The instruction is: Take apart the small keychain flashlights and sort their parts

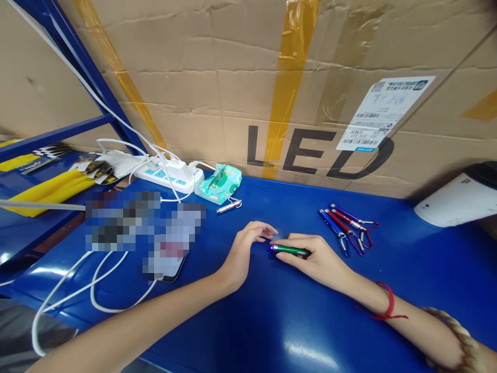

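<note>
Left forearm [143,317]: reaches in from the lower left, near looped white cables [96,295]; a careless sweep could snag one.
Phone [173,270]: lies on the blue tabletop [248,326], mostly pixelated; a tugged cable could drag it.
Right hand [316,254]: I grip the green penlight [293,252] between thumb and fingers, mid-table, its lit tip facing left. A slack pinch could let the smooth barrel slip and roll.
Left hand [245,254]: fingers curved but unclosed, nothing visible in them, just beside that tip. Moving it inward too fast, I could knock the light loose.
Coloured penlights [344,223]: clustered beyond my right hand, clips overlapping; lifting one might tangle others.
Silver penlight [229,206]: alone near a teal packet [220,185]; a nudge could roll it.
Carton [217,93]: stands behind everything, printed LED.
</note>
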Action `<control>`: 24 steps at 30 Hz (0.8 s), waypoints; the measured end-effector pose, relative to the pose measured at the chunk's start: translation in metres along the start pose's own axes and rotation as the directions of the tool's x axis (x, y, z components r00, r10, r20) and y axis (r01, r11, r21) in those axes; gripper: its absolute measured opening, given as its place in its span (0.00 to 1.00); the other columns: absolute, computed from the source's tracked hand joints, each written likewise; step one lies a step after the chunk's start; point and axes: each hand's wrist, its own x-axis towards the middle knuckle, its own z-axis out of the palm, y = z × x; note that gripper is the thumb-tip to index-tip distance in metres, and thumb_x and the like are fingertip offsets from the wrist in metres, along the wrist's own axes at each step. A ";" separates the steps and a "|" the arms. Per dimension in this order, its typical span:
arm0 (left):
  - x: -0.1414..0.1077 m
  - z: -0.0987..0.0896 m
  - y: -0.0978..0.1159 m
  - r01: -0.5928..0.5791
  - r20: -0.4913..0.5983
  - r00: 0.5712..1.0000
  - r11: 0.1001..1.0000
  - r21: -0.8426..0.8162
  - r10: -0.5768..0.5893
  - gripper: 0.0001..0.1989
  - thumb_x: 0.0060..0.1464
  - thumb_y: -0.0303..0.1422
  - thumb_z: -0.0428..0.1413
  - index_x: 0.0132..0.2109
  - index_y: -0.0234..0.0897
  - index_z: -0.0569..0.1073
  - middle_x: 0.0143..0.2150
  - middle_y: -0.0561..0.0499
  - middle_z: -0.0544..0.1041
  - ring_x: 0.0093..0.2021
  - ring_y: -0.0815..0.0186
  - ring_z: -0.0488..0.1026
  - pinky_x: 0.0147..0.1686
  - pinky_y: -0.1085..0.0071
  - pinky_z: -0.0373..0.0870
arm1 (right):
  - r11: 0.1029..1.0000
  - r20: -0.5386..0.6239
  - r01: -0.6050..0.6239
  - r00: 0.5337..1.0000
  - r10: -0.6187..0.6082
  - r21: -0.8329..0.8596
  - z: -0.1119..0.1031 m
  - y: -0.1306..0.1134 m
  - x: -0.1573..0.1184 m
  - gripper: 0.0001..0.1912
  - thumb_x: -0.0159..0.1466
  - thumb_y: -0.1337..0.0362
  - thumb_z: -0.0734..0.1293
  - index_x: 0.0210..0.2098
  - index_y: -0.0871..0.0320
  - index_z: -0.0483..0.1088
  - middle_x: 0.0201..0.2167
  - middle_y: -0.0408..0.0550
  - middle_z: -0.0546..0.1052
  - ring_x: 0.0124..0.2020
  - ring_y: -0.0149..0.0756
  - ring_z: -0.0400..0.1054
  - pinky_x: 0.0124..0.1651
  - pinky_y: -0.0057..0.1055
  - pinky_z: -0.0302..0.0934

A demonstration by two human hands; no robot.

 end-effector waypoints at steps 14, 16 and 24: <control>-0.001 0.001 0.002 0.008 -0.001 1.000 1.000 0.027 -0.008 0.14 0.53 0.35 0.42 0.33 0.36 0.72 0.40 0.47 0.73 0.44 0.59 0.70 0.46 0.67 0.62 | 0.999 0.018 0.006 1.000 -0.005 -0.052 0.001 0.001 0.000 0.17 0.64 0.53 0.61 0.42 0.56 0.75 0.33 0.48 0.77 0.32 0.34 0.70 0.32 0.26 0.62; -0.001 0.000 0.002 -0.001 0.007 1.000 1.000 0.030 0.000 0.15 0.53 0.35 0.42 0.33 0.36 0.72 0.40 0.47 0.73 0.45 0.59 0.70 0.46 0.67 0.62 | 0.998 0.029 0.014 1.000 -0.012 -0.065 0.000 0.000 0.000 0.18 0.65 0.53 0.60 0.44 0.56 0.74 0.34 0.49 0.76 0.33 0.35 0.70 0.34 0.27 0.63; -0.003 0.000 0.002 -0.001 0.022 1.000 1.000 0.019 0.001 0.15 0.54 0.34 0.42 0.33 0.36 0.71 0.40 0.47 0.72 0.45 0.59 0.69 0.47 0.65 0.61 | 0.997 0.044 0.015 0.999 -0.012 -0.071 0.001 0.001 -0.001 0.16 0.66 0.58 0.59 0.44 0.57 0.74 0.35 0.49 0.76 0.34 0.35 0.70 0.35 0.27 0.62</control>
